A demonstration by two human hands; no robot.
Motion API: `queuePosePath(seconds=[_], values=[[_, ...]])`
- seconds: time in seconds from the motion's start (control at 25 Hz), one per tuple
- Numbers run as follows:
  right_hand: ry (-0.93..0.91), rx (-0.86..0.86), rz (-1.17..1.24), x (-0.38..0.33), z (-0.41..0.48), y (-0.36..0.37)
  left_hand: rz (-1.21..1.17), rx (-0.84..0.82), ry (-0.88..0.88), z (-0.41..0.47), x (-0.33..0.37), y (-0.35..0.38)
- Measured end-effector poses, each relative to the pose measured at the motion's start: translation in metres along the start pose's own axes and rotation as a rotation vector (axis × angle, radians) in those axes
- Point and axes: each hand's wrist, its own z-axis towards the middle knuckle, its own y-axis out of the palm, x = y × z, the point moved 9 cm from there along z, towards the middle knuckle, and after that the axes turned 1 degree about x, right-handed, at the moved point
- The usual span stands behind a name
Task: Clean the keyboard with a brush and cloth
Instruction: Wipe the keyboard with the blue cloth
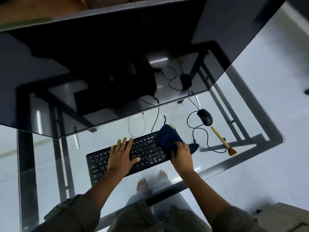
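Cloth (168, 139), soft and limp, bunches in the right hand's (181, 153) curled fingers; the left hand's (122, 156) spread fingers pin the keyboard (148, 150), likely light and slippery.

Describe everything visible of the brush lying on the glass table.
The brush is small, with a straight, pale, wood-looking handle and a short fan of brownish bristles. It lies flat and unheld on the glass table, to the right of the keyboard. Its handle end points toward the mouse and its bristles toward the person. The mouse cable curves close to the bristle end. Whether they touch cannot be told.
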Motion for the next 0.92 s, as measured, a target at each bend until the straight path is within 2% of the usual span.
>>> queuePosePath(seconds=[0.24, 0.48, 0.6, 0.8, 0.92], values=[[-0.091, -0.02, -0.025, -0.052, 0.082, 0.003, 0.007, -0.007, -0.035, 0.0, -0.001, 0.0], [-0.063, -0.099, 0.018, 0.008, -0.012, -0.002, -0.01, -0.016, -0.07, 0.0, -0.001, 0.002], [-0.043, -0.148, -0.003, 0.019, -0.014, 0.001, -0.007, -0.009, -0.092, -0.001, 0.002, 0.0], [-0.106, -0.104, -0.055, -0.034, 0.068, 0.0, -0.021, -0.02, -0.125, 0.0, 0.004, -0.001], [-0.151, -0.115, -0.099, -0.067, 0.079, 0.016, -0.024, -0.033, -0.129, 0.0, 0.004, 0.0]])
